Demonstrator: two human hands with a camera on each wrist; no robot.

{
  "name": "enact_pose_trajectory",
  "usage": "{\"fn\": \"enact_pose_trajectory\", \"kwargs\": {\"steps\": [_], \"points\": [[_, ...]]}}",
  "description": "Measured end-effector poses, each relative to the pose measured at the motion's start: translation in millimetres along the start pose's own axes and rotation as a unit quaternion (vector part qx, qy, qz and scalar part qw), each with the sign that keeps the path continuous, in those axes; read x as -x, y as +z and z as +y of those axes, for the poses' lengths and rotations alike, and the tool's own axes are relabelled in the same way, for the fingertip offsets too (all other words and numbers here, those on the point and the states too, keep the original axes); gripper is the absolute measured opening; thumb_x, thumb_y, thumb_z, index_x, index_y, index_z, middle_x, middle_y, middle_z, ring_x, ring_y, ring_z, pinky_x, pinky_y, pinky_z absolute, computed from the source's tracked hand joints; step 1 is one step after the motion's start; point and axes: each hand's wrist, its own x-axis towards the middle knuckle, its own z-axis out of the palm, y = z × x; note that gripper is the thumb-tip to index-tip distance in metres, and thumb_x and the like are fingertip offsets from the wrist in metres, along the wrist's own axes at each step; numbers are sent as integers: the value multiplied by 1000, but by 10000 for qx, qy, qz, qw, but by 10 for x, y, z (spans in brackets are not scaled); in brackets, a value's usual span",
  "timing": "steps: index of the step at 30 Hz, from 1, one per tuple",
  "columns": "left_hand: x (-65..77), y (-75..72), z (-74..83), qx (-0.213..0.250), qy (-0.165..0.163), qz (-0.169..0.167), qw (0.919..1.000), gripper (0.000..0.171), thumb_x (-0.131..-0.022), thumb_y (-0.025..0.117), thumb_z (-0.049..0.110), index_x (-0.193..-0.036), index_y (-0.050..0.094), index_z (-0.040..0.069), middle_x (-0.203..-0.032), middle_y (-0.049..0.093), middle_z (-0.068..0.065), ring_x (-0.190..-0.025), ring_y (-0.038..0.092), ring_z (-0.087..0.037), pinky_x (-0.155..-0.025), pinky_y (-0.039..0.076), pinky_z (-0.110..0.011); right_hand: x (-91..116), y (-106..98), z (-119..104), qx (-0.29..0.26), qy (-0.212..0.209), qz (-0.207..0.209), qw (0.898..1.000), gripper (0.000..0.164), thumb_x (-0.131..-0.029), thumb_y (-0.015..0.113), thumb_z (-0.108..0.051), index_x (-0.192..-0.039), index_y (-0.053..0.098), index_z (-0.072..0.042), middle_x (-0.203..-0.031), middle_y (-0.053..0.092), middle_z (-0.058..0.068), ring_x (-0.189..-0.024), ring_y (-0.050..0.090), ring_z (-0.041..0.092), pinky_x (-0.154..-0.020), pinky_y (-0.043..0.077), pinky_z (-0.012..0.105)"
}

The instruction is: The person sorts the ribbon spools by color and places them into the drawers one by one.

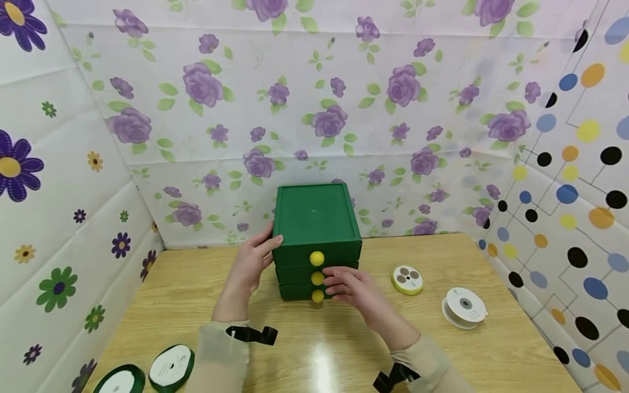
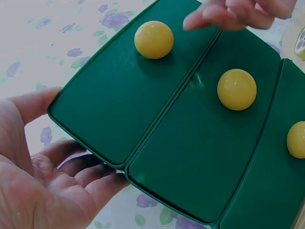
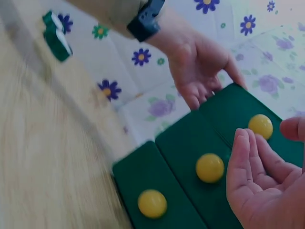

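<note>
A green box with three stacked drawers [image 1: 314, 213] stands on the table, each drawer front bearing a round yellow knob. My left hand [image 1: 248, 265] steadies the box at its left side, thumb at the top front corner and the other fingers along the side wall. In front of the drawers is my right hand [image 1: 354, 292], its fingers loosely bent and its fingertips close to the middle knob [image 1: 317, 278]. The right wrist view shows that hand's fingers [image 3: 250, 162] beside the top knob [image 3: 260, 126], holding nothing. All three drawers appear closed.
Right of the box lie a yellow-edged ribbon spool [image 1: 407, 280] and a white spool [image 1: 464, 308]. Two spools of dark green ribbon, one nearer the middle [image 1: 172, 367], lie at the front left. Patterned cloth walls [image 1: 324, 125] enclose the wooden table [image 1: 290, 338].
</note>
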Motion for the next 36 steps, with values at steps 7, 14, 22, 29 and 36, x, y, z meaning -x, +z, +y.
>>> {"fn": "enact_pose_trajectory", "kwargs": {"steps": [7,14,22,29,36], "points": [[-8,22,24,6,-39,26,10000,72,-109,65,27,-170,29,13,-177,22,-6,-163,19,-31,-127,27,-56,-43,84,19,-930,312,-405,9944,62,-114,54,-41,-157,50,4,-148,61,21,-133,62,33,-109,54,37],[-14,-3,40,-170,-108,24,9998,73,-109,66,27,-170,30,13,-176,24,-8,-161,23,-30,-127,29,-55,-94,163,-20,-1381,433,-396,9887,62,-114,53,-38,-157,47,5,-152,59,21,-131,65,26,-114,50,38],[19,-23,50,-574,54,53,9983,73,-108,69,33,-170,33,17,-174,29,-6,-160,28,-27,-127,30,-52,-116,224,-66,-1493,560,-450,9862,61,-113,56,-39,-155,49,5,-142,67,13,-120,70,18,-104,56,30],[34,-26,69,-1204,436,131,9917,74,-105,73,40,-168,38,22,-170,38,-6,-156,37,-26,-125,34,-47,-108,253,-110,-1453,527,-481,9868,60,-113,55,-39,-155,51,4,-143,67,13,-119,70,17,-101,56,28],[26,-101,127,-1615,404,-62,9860,74,-105,73,39,-167,38,17,-167,42,-12,-154,40,-29,-123,38,-49,-132,288,-141,-1375,487,-468,9882,60,-113,56,-39,-154,52,5,-144,66,15,-119,70,17,-102,56,28]]}}
